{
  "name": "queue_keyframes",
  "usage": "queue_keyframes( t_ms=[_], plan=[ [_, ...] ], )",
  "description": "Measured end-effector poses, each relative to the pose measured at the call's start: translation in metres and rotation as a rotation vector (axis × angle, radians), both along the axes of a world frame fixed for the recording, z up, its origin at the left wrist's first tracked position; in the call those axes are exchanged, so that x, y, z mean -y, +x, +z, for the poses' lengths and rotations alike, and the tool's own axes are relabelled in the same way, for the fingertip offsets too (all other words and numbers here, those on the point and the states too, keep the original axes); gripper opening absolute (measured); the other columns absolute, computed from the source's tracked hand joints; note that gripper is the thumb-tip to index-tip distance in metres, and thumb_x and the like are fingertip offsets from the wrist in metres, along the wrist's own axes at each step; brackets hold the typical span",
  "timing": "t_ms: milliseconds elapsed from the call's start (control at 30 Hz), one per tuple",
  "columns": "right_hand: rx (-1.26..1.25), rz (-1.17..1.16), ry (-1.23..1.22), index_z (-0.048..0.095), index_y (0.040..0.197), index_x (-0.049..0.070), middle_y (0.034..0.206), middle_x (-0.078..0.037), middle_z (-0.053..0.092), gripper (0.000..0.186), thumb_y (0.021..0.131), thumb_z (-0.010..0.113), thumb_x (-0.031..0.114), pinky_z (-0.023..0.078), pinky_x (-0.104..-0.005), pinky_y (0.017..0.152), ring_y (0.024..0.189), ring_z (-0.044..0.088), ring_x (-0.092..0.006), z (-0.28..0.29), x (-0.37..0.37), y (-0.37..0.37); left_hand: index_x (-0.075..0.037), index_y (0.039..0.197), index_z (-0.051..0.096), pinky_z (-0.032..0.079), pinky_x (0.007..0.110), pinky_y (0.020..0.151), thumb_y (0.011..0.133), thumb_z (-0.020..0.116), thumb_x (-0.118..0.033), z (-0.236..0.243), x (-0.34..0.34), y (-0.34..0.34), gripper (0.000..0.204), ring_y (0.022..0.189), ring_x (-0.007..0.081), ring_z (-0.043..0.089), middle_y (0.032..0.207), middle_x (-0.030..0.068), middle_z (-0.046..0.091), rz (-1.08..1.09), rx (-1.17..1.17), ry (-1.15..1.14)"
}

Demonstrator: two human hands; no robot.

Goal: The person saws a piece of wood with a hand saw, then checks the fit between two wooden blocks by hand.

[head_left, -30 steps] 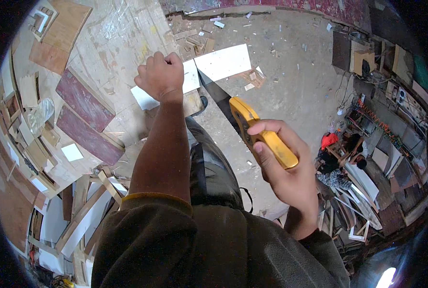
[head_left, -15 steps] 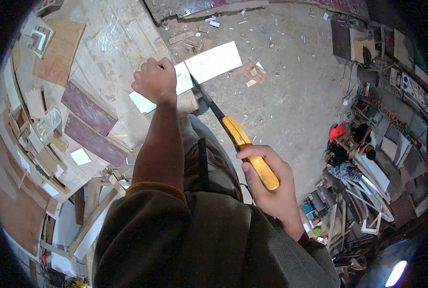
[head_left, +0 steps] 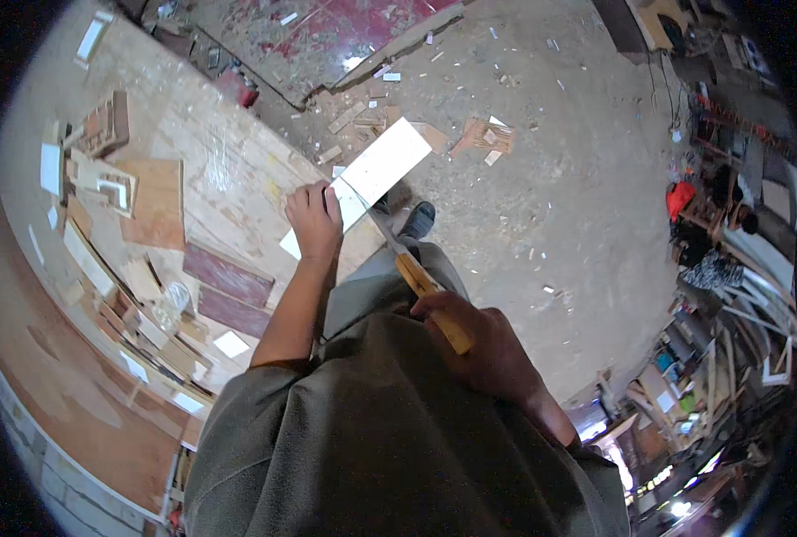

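A long white board [head_left: 386, 159] juts out past the edge of a wide wooden worktop, slanting toward the far right. My left hand [head_left: 315, 224] presses on its near part, fingers curled and closed over it. In my right hand [head_left: 479, 345] is a handsaw with a yellow handle [head_left: 416, 274], gripped close to my body. The narrow saw blade [head_left: 382, 229] meets the board's right edge just beyond my left hand. A thin line crosses the board there. Most of the blade's tip is hidden at the board.
On the worktop [head_left: 246, 161] lie dark red panels [head_left: 228, 273], a brown plywood piece [head_left: 155, 201] and several offcuts. Wood scraps [head_left: 488, 137] litter the floor beyond the board. My shoe [head_left: 418, 219] stands below it. People [head_left: 716, 215] sit among stacked timber at the right.
My view has shifted, showing more of the far floor and my shoe. The board looks more steeply slanted. The saw handle sits closer to my body, and my left fingers lie lower over the board.
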State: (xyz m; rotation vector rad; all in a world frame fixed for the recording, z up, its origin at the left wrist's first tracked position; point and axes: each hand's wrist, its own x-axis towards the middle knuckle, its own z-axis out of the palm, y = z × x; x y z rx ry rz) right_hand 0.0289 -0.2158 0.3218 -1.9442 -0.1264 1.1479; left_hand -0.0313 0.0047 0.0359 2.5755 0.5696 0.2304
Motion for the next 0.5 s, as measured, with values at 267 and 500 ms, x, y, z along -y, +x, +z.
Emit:
queue_keyframes(
  t_ms=[267, 500],
  plan=[
    [-0.040, 0.113, -0.083, 0.056, 0.118, 0.016, 0.091, -0.017, 0.071, 0.024, 0.095, 0.062, 0.012, 0.059, -0.0456, 0.071, 0.084, 0.071, -0.0387, -0.005, 0.005, -0.004, -0.004, 0.107, 0.062, 0.039, 0.047, 0.090, 0.091, 0.056, -0.012, 0.001, -0.019, 0.050, 0.018, 0.099, 0.0352, 0.052, 0.103, 0.0154, 0.059, -0.179, 0.017, -0.180],
    [-0.136, 0.110, -0.056, 0.057, 0.121, 0.019, 0.093, -0.018, 0.071, 0.029, 0.093, 0.065, 0.013, 0.060, -0.0449, 0.070, 0.080, 0.072, -0.0377, 0.004, -0.005, 0.015, -0.001, 0.110, 0.066, 0.049, 0.036, 0.080, 0.097, 0.060, -0.021, -0.010, -0.003, 0.147, 0.025, 0.090, 0.0258, 0.063, 0.099, 0.0146, 0.067, -0.049, 0.106, -0.600]
  ],
)
